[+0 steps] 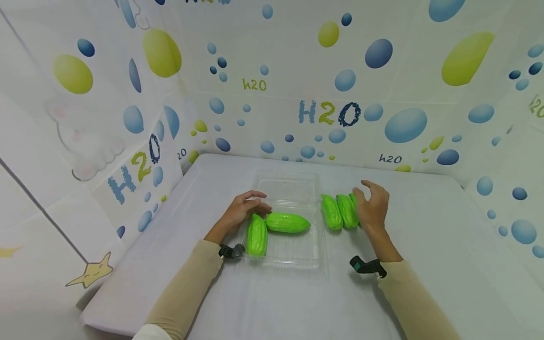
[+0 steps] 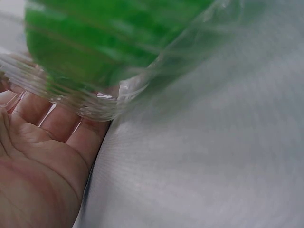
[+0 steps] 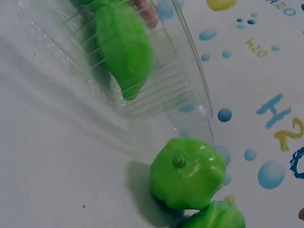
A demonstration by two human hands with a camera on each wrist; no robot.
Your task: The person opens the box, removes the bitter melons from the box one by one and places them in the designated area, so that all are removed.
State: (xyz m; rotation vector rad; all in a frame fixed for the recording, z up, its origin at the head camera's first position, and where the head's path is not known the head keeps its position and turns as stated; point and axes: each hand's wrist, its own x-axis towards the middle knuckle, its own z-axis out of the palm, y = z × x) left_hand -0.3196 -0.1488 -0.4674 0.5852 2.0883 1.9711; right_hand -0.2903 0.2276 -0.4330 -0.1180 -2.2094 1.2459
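A clear plastic clamshell box (image 1: 297, 250) lies opened out on the table. In it are two glossy green ridged gourds (image 1: 287, 223), one upright in the view along the left side, one crosswise beside it. My left hand (image 1: 243, 210) is at the box's left side, fingers extended by the gourds' upper ends; the left wrist view shows fingers against the clear wall. Right of the box stand more green gourds (image 1: 332, 212) in a row, the rightmost mostly hidden by my right hand (image 1: 372, 205). That hand's thumb and forefinger are spread apart.
The box's lid (image 1: 286, 189) lies folded back toward the far side. A white cloth covers the table (image 1: 425, 226). Walls with printed blue and yellow-green drops stand behind and at the sides. Each wrist wears a black strap (image 1: 367, 267).
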